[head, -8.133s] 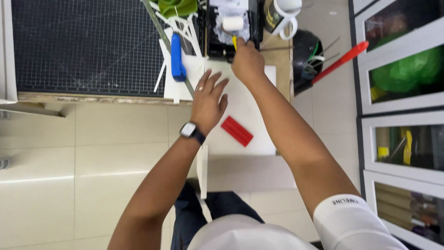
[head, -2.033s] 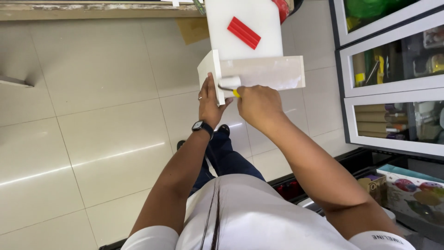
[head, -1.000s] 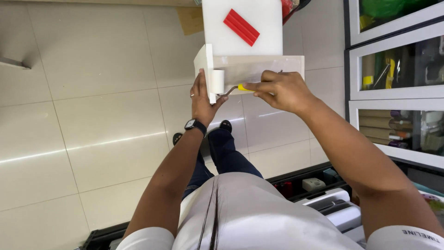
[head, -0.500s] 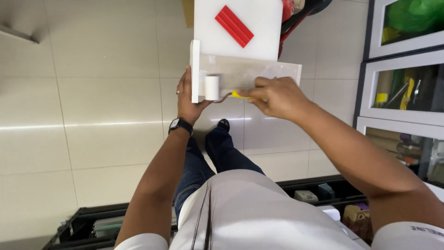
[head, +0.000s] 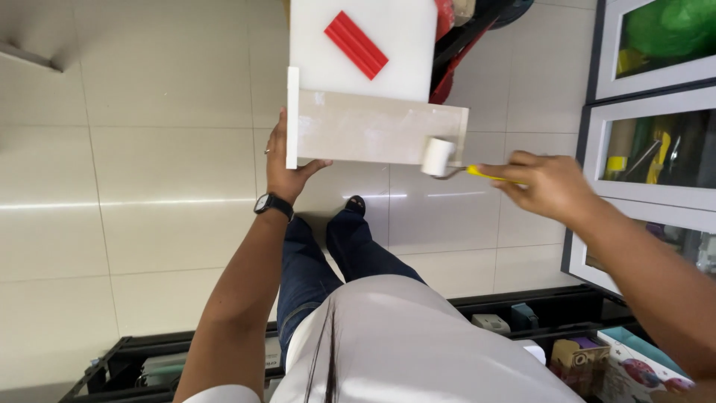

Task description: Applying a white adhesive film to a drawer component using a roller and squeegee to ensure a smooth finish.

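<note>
A white box-shaped panel piece (head: 373,127) stands on the tiled floor, its beige front face toward me. My left hand (head: 287,160) grips its near left corner, a dark watch on the wrist. My right hand (head: 548,183) holds the yellow handle of a small paint roller (head: 440,158). The white roller head rests against the right end of the beige face. On the white top surface lies a red ribbed strip (head: 356,45).
Glass-fronted white cabinets (head: 656,97) with green and yellow items stand at the right. A black low shelf (head: 514,313) with boxes and small items runs behind my legs. Dark and red tools (head: 462,30) lie beyond the panel.
The roller has moved from the left end of the beige face to its right end, my right hand travelling with it. My left hand stays at the left corner.
</note>
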